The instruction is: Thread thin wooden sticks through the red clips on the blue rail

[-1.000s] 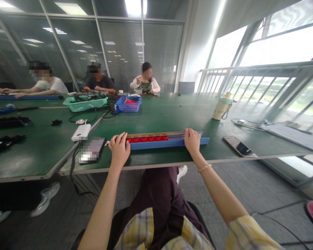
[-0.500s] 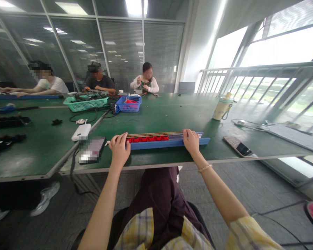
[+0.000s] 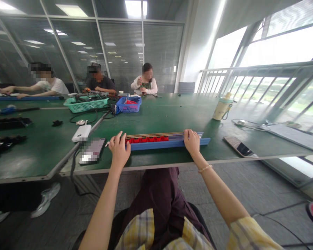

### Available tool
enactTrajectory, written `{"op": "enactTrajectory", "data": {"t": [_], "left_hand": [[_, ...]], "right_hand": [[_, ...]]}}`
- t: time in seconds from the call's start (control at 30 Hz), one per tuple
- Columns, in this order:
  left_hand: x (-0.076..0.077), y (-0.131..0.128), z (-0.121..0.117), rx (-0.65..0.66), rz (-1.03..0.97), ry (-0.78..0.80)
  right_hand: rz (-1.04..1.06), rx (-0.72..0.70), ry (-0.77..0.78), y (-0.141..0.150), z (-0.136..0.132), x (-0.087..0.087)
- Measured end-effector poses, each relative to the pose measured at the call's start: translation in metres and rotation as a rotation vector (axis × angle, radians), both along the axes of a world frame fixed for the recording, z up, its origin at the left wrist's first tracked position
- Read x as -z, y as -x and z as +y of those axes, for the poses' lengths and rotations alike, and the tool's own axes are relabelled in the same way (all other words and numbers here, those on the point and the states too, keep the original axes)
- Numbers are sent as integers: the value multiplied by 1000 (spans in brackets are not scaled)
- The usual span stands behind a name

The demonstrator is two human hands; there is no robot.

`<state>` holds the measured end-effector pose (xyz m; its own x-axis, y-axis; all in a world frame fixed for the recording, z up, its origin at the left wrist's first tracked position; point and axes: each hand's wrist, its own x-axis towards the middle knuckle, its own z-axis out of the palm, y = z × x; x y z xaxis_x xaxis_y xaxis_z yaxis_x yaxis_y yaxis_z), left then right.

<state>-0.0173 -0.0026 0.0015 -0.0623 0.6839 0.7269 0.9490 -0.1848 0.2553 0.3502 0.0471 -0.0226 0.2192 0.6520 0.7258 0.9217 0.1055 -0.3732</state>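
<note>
A long blue channel (image 3: 156, 145) lies crosswise near the table's front edge. Red gathered pieces (image 3: 148, 139) sit in a row in its left and middle part, with thin yellow strands (image 3: 156, 134) stretched along the top. My left hand (image 3: 120, 148) grips the left end, thumb at the front and fingers bent over the top, slightly apart. Near the right end, my right hand (image 3: 192, 143) is closed over the channel, its fingertips hidden behind. A small white piece (image 3: 107, 143) pokes out beside my left hand.
Left of the channel lie a phone (image 3: 92, 151) and a white power bank (image 3: 81, 133). A second phone (image 3: 240, 147) and a cup (image 3: 221, 107) are to the right. Farther off stand a green basket (image 3: 86, 106) and a blue basket (image 3: 129, 107). Several people sit across the table.
The fingers of my left hand have lifted and spread a little at the channel's left end. My right hand and the channel stay nearly in place.
</note>
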Motion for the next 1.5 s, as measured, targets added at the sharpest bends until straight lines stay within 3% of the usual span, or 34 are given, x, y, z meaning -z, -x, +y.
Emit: {"op": "enactTrajectory", "data": {"t": [1.5], "left_hand": [[0, 0, 2, -22, -24, 4]], "right_hand": [[35, -117, -53, -4, 0, -2]]}}
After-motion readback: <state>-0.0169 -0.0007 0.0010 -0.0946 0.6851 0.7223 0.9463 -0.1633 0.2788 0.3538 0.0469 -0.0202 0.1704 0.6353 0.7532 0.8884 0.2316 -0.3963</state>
